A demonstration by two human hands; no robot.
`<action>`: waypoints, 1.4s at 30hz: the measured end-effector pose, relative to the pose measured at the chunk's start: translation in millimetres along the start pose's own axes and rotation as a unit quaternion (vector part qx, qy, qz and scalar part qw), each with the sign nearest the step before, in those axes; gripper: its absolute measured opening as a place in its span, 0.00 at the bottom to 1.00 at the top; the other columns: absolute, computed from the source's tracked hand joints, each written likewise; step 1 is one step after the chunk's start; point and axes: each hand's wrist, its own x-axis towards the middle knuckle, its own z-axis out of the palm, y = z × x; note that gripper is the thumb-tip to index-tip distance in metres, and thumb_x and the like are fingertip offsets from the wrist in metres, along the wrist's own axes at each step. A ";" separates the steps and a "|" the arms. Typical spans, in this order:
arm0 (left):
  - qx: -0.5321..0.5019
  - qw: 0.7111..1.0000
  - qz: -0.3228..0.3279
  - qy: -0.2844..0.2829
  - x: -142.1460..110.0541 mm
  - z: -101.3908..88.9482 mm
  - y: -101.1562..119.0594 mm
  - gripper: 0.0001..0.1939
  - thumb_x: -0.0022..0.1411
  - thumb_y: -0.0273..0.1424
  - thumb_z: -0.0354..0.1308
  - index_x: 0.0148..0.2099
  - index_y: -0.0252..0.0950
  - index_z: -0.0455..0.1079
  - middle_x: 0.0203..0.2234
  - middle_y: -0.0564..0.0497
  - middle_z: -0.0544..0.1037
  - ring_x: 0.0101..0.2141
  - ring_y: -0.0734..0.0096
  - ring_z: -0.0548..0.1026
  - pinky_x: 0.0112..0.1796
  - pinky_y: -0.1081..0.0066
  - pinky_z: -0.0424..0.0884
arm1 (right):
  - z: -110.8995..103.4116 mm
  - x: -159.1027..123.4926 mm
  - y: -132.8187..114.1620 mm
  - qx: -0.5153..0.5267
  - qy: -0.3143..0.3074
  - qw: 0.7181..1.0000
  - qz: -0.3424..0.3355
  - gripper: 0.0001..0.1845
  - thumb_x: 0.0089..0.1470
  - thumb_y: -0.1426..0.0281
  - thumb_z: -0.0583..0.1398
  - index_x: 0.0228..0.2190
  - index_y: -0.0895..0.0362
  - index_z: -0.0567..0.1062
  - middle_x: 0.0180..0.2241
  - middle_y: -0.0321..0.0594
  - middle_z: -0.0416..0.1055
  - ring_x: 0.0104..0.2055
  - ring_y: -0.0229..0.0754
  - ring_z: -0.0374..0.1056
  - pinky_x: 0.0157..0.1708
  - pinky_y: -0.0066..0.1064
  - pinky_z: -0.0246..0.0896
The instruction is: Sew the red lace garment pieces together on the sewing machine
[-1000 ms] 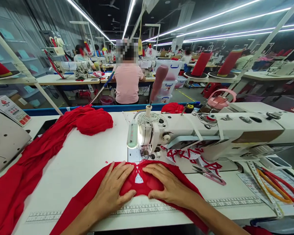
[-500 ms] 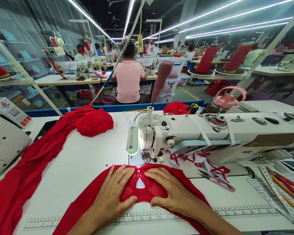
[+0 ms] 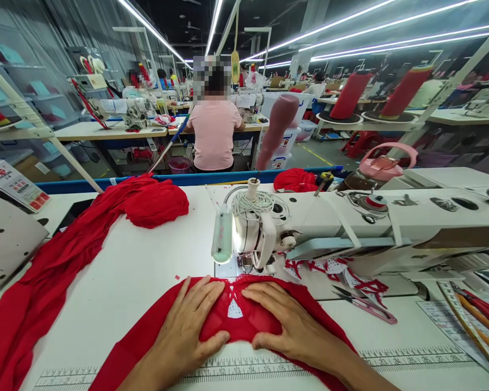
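A red garment piece [image 3: 240, 325] lies spread on the white table, with lace along its far edge and a small white dotted insert [image 3: 235, 309] under crossed red straps. On its left part rests my left hand [image 3: 193, 320], palm down, fingers stretched out. My right hand [image 3: 285, 317] lies flat on the right part with its fingers spread, thumb near the fabric's front edge. Just beyond the lace stands the sewing machine head [image 3: 250, 228], its needle area lit and apart from the fabric. What is under my palms is hidden.
Red fabric [image 3: 65, 260] runs along the left side. Pink thread snips [image 3: 369, 307] lie to the right, near a string of red-and-white pieces [image 3: 362, 279]. A printed ruler [image 3: 415, 358] follows the front edge. Orange-handled scissors [image 3: 484, 323] lie far right. A person in pink [image 3: 214, 133] sits ahead.
Both hands keep their place flat on the red garment piece. The view shifts slightly, so the machine, snips and scissors appear farther right. Nothing is taken up or let go.
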 end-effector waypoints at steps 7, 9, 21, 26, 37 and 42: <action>-0.002 1.000 -0.003 0.004 0.4 -0.2 0.2 0.41 0.67 0.38 0.59 0.74 0.45 0.42 0.67 0.50 0.63 0.67 0.54 0.58 0.67 0.43 0.48 | -0.6 -0.1 -0.4 -0.001 0.006 1.000 -0.008 0.40 0.49 0.59 0.72 0.61 0.48 0.69 0.65 0.43 0.62 0.69 0.55 0.52 0.69 0.50 0.42; -0.003 1.000 -0.002 0.003 0.6 0.3 -0.3 0.41 0.67 0.38 0.58 0.74 0.45 0.41 0.67 0.50 0.63 0.67 0.54 0.58 0.67 0.43 0.48 | -0.5 -0.1 0.2 -0.003 0.006 1.000 -0.007 0.40 0.49 0.59 0.72 0.62 0.48 0.69 0.65 0.43 0.62 0.69 0.55 0.52 0.69 0.50 0.42; -0.005 1.000 0.001 0.010 0.9 -1.3 1.6 0.40 0.67 0.39 0.59 0.74 0.45 0.44 0.66 0.50 0.64 0.66 0.53 0.59 0.66 0.42 0.51 | 0.9 -0.2 0.7 -0.010 0.004 1.000 -0.005 0.40 0.50 0.59 0.71 0.62 0.49 0.68 0.66 0.42 0.60 0.69 0.53 0.50 0.69 0.48 0.44; -0.006 1.000 0.001 0.017 2.0 -2.9 2.5 0.40 0.66 0.38 0.59 0.74 0.44 0.46 0.65 0.50 0.66 0.66 0.53 0.61 0.66 0.43 0.52 | 0.9 -1.0 1.1 -0.013 0.014 0.999 -0.029 0.39 0.51 0.59 0.71 0.61 0.49 0.68 0.65 0.43 0.61 0.68 0.53 0.52 0.69 0.49 0.43; -0.010 1.000 0.001 0.021 0.9 -2.3 4.0 0.38 0.66 0.38 0.59 0.73 0.45 0.49 0.65 0.48 0.66 0.65 0.52 0.62 0.65 0.42 0.53 | -2.5 -5.0 -6.1 -0.020 0.030 0.997 -0.062 0.35 0.53 0.58 0.69 0.60 0.50 0.70 0.63 0.43 0.64 0.67 0.54 0.55 0.66 0.47 0.50; -0.010 0.999 0.001 0.033 7.0 -18.2 2.8 0.38 0.64 0.38 0.62 0.71 0.44 0.52 0.65 0.46 0.66 0.67 0.49 0.58 0.65 0.38 0.48 | 0.0 -12.5 -2.2 -0.109 0.168 0.971 -0.129 0.17 0.66 0.64 0.57 0.54 0.51 0.73 0.54 0.43 0.73 0.58 0.48 0.67 0.60 0.43 0.59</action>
